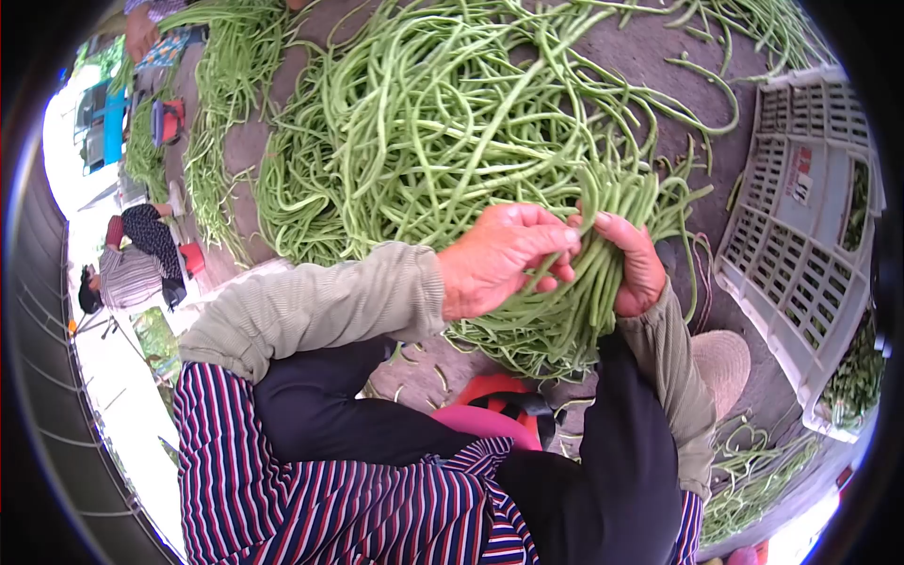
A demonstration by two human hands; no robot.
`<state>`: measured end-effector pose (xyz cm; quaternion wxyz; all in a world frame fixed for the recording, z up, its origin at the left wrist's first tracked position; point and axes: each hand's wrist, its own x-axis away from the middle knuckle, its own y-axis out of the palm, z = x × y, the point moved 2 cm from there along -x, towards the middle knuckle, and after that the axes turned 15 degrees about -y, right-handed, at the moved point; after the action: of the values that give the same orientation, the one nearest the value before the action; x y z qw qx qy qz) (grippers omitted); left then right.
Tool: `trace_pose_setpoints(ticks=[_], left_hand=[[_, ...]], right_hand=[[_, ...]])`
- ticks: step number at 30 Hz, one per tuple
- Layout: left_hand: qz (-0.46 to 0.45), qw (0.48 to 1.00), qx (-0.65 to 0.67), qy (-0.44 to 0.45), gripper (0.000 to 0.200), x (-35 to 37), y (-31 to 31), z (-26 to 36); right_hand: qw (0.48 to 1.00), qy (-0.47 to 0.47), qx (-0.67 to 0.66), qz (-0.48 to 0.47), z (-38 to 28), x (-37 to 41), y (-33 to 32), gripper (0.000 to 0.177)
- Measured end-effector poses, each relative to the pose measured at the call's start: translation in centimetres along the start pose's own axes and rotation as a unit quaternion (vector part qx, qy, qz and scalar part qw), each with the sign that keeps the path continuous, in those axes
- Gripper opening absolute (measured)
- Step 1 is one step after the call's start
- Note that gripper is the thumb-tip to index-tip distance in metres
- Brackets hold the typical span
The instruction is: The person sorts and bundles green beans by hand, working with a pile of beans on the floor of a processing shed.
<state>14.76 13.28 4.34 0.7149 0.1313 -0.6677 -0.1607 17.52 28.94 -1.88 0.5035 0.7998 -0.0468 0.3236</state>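
A bundle of long green beans [614, 202] stands out in front of my knees, its ends gathered together. My right hand [640, 268] is wrapped round the bundle from the right, thumb at its near upper side. Beside it, my left hand [485, 264] is closed in a pinch, its fingertips on a single long bean [544, 266] at the bundle's left side. The two hands' thumbs and fingertips are close together. Just beyond them, a big tangled heap of long beans [414, 141] spreads over the ground.
A white slatted plastic crate [767, 264] lies tilted on the right, with greens behind its bars. More beans [226, 104] lie at the left. Another person [137, 259] sits at far left; another person's hand [141, 36] shows at top left. A pink seat [485, 426] is beneath me.
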Motion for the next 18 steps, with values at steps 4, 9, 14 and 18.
trace_pose_setpoints(ticks=[4,9,14,18], left_hand=[[0.009,0.999,0.045,-0.008,0.014,-0.3,0.4,0.2],[0.084,0.996,-0.008,0.040,0.012,-0.5,0.8,-0.3],[0.091,0.936,-0.240,0.241,0.009,-1.0,0.1,-1.3],[0.056,0.906,-0.338,0.247,0.010,0.5,-1.5,-1.1]], right_hand=[[0.999,-0.010,-0.017,-0.025,0.0,0.2,0.3,0.027],[0.997,-0.021,0.070,0.002,0.0,0.1,0.7,0.028],[0.994,-0.013,0.109,0.015,0.0,0.2,1.4,0.027],[0.995,-0.026,0.094,0.017,-0.1,0.3,0.2,0.031]])
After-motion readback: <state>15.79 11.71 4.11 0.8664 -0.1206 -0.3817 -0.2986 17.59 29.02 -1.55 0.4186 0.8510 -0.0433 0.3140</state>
